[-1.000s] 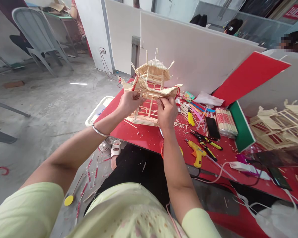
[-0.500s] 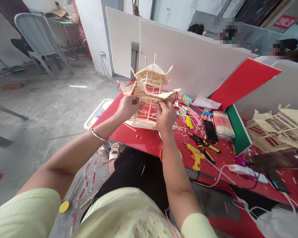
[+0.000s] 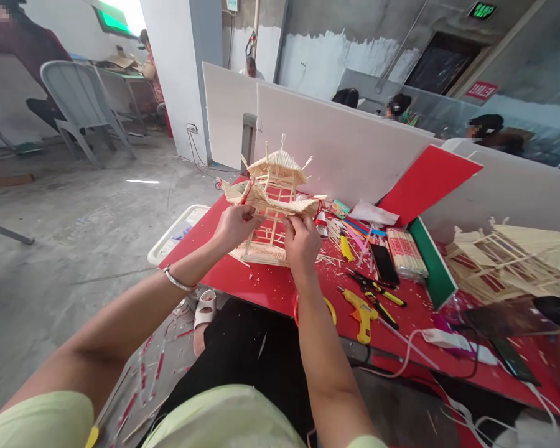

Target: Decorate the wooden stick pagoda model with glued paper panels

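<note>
A model pavilion (image 3: 280, 198) of pale wooden sticks stands upright on the red table (image 3: 224, 274), with two tiers of roof and red ties at its lower roof corners. At the left front of that lower roof, my left hand (image 3: 237, 229) pinches the eave, thumb and forefinger together. My right hand (image 3: 303, 242) is closed on the same eave farther right, fingers bent under the edge. Whether a loose stick lies between the fingers is hidden. The open post frame and stick base show below the hands.
Right of the model lie a yellow glue gun (image 3: 361, 313), pliers (image 3: 378, 292), a yellow cutter (image 3: 346, 246), a phone (image 3: 384, 265) and packed sticks (image 3: 406, 253). Another stick model (image 3: 504, 258) stands far right. White boards (image 3: 336, 146) rise behind; people sit beyond.
The view has tilted up, so the table and model appear lower. Both hands stay at the lower eave, and the model has not visibly moved on the table.
</note>
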Demonstrator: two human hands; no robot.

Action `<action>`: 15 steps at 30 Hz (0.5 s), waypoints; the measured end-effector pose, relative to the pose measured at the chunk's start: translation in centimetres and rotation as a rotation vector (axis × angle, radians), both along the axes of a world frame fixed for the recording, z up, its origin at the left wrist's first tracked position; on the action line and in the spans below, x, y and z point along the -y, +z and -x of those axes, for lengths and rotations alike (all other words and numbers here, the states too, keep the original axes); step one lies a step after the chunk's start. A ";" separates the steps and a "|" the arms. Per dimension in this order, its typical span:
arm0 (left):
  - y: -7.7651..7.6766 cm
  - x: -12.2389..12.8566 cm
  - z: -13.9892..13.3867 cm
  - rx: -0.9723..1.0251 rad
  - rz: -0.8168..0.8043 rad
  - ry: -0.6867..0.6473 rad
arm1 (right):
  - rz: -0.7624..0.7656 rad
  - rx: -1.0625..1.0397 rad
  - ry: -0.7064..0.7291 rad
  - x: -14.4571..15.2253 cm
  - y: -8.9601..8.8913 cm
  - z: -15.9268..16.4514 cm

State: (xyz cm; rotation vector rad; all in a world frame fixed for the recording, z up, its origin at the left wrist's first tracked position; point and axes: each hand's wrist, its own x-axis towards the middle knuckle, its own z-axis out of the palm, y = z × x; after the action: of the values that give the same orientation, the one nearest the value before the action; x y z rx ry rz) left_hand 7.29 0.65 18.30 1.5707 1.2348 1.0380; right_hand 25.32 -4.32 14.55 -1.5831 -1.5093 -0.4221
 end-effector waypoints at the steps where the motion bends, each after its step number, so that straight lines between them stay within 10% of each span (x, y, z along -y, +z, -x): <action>1: -0.2 0.0 0.0 -0.006 -0.021 -0.005 | -0.005 -0.005 0.003 0.1 0.0 0.0; 15: -2.1 -0.5 0.3 -0.024 -0.118 -0.016 | -0.022 -0.042 0.031 0.5 -0.4 0.1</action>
State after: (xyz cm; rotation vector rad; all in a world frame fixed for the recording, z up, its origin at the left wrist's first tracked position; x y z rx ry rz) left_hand 6.99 1.17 16.24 1.6849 1.1933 1.1021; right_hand 25.21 -4.78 14.19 -1.5405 -1.4909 -0.3838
